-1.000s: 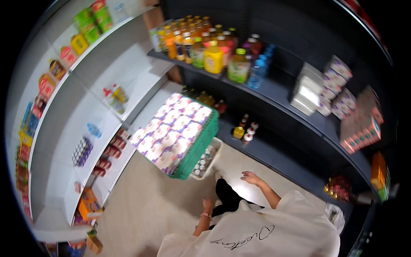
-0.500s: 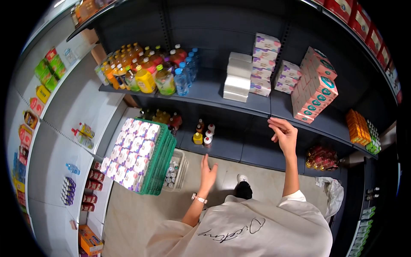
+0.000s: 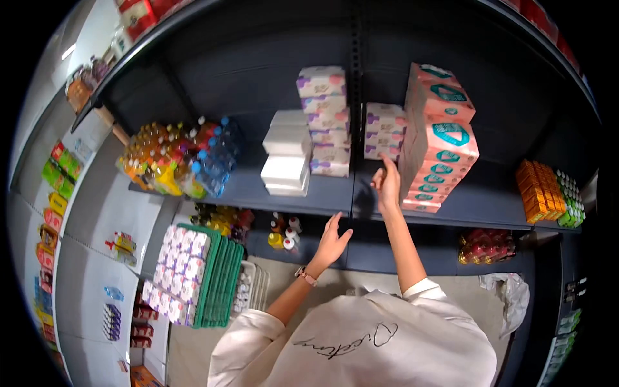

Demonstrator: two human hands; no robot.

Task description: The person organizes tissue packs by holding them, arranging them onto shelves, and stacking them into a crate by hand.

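My right hand (image 3: 388, 186) reaches over the shelf edge, index finger stretched out and the other fingers loosely bent, holding nothing. Its fingertip overlaps the lower part of a short stack of white-and-purple tissue packs (image 3: 385, 132); whether they touch I cannot tell. Just right of that hand stands a tall stack of pink tissue packs (image 3: 433, 164) with teal labels. My left hand (image 3: 332, 242) hangs in front of the shelf edge, empty, with thumb and fingers apart. Beyond it are plain white packs (image 3: 285, 169) and a taller stack of white-and-purple packs (image 3: 330, 161).
Drink bottles (image 3: 216, 158) crowd the shelf's left end. Below, tissue packs fill the top of stacked green crates (image 3: 219, 280), beside a pale basket (image 3: 260, 287). Orange boxes (image 3: 536, 191) stand at right. A white plastic bag (image 3: 512, 303) lies on the floor.
My view has shifted closer to the shelf and rightward along it. Both hands have moved forward, the right one now beside the short white-and-purple stack. No pack has visibly moved.
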